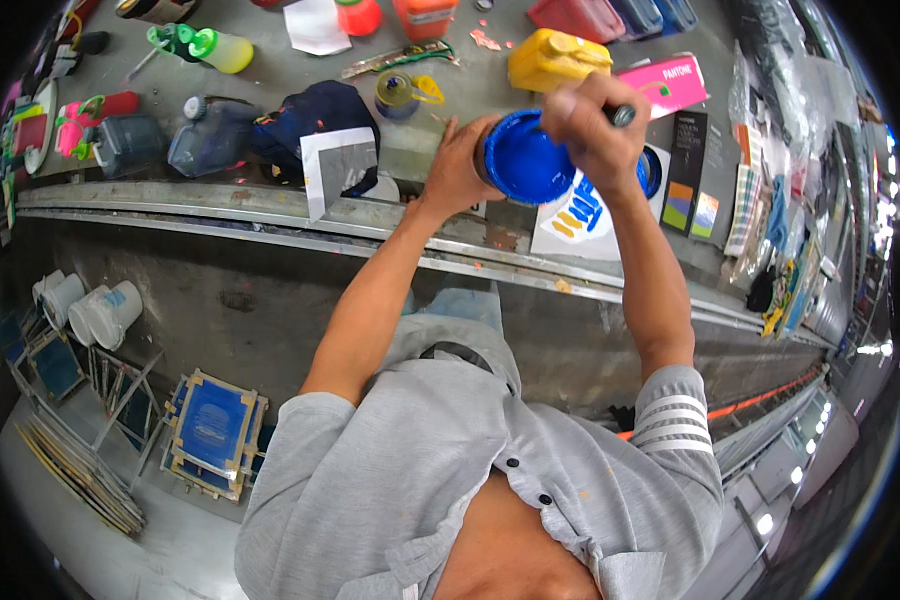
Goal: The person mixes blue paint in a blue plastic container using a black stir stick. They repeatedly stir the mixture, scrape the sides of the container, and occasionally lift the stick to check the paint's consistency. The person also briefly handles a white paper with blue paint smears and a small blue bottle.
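My left hand (pixel 455 165) grips the left side of an open tub of bright blue paint (pixel 528 160) near the bench's front edge. My right hand (pixel 595 125) is closed round a dark-handled tool (pixel 622 114) over the tub's right side; the tool's working end is hidden. A white sheet with blue and ochre strokes (pixel 580 225) lies partly under the tub. Behind it at the right, a dark round rim (pixel 652 170) shows. A pink colour-guide box (pixel 660 85) and dark swatch booklets (pixel 688 170) lie to the right. A yellow jug (pixel 545 62) stands just beyond my hands.
The metal bench (pixel 270 207) also holds grey jugs (pixel 210 140), a dark cloth with cut paper (pixel 295 120), small bottles (pixel 220 50) and several coloured containers (pixel 570 15). Below left are white buckets (pixel 115 315) and stacked blue screen frames (pixel 210 430). Plastic sheeting (pixel 830 120) lies at the right.
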Motion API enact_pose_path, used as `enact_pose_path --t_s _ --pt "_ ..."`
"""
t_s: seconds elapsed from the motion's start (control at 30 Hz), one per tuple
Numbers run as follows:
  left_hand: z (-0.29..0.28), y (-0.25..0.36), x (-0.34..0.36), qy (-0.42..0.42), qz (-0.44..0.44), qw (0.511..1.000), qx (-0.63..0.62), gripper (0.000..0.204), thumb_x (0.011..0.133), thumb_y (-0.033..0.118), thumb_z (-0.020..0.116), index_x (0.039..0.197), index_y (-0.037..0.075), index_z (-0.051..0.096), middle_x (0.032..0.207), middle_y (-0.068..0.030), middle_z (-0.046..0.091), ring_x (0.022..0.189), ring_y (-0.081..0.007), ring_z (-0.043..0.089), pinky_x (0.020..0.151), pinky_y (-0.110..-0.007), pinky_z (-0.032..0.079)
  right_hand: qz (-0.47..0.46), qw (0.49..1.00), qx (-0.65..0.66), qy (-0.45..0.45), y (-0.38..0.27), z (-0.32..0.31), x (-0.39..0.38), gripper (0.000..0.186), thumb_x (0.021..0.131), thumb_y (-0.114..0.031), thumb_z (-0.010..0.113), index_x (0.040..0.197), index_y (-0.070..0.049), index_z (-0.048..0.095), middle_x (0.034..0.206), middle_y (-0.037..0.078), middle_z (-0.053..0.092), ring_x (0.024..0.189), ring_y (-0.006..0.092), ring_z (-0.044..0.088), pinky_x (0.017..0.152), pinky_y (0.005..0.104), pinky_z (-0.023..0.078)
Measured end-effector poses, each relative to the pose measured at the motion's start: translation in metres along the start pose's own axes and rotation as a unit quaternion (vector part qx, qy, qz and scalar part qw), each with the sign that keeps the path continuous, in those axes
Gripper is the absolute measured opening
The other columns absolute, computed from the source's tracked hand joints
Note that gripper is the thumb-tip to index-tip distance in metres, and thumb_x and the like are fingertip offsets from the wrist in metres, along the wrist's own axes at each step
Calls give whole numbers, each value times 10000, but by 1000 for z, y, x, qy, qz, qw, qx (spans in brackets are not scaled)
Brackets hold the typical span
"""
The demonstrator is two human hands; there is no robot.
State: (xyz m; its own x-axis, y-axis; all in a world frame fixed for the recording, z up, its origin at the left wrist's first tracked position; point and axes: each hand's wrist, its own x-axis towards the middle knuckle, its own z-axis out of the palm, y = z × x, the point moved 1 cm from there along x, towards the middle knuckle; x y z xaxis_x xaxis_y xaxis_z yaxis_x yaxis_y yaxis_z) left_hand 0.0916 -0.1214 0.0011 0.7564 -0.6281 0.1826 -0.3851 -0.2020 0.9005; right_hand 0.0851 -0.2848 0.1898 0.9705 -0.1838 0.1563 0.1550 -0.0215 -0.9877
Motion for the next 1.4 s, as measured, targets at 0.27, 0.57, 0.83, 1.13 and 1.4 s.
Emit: enact_pose_path --t_s 0.27,0.57,0.83,1.13,1.4 --pt "28 13 -3 96 -44 994 26 1112 509 395 959 1418 67 408 1334 -144 588 1274 -330 544 1168 -620 232 -99 891 -71 438 6 39 -84 280 1025 -138 595 792 -24 488 652 61 524 591 124 495 568 274 448" --pt "48 20 -17 188 -65 978 60 1186 494 430 957 1437 17 367 1326 -205 555 1262 -366 529 1159 -600 267 -115 804 41 582 1 28 -12 255 971 -185 695 806 -56 548 658 14 520 577 85 463 518 237 356" --pt "21 2 -8 102 4 994 44 1096 499 364 951 1396 47 405 1308 -148 596 1257 -335 555 1168 -609 248 -40 999 -22 2 9 51 -12 317 683 -89 787 563 -24 501 556 25 507 555 98 479 538 309 377" --pt "5 5 -5 15 21 1000 6 1065 513 265 955 1412 104 407 1323 -118 607 1282 -315 548 1179 -617 213 -38 971 77 -222 -25 10 -10 365 688 -42 754 515 -33 433 508 73 452 461 182 451 486 316 335" --pt "16 8 -4 52 8 998 45 1072 515 323 964 1403 88 412 1331 -113 597 1270 -313 556 1171 -621 225 -113 966 -98 212 11 -7 -28 296 1016 -112 604 756 -2 514 655 92 597 569 105 513 514 267 414"
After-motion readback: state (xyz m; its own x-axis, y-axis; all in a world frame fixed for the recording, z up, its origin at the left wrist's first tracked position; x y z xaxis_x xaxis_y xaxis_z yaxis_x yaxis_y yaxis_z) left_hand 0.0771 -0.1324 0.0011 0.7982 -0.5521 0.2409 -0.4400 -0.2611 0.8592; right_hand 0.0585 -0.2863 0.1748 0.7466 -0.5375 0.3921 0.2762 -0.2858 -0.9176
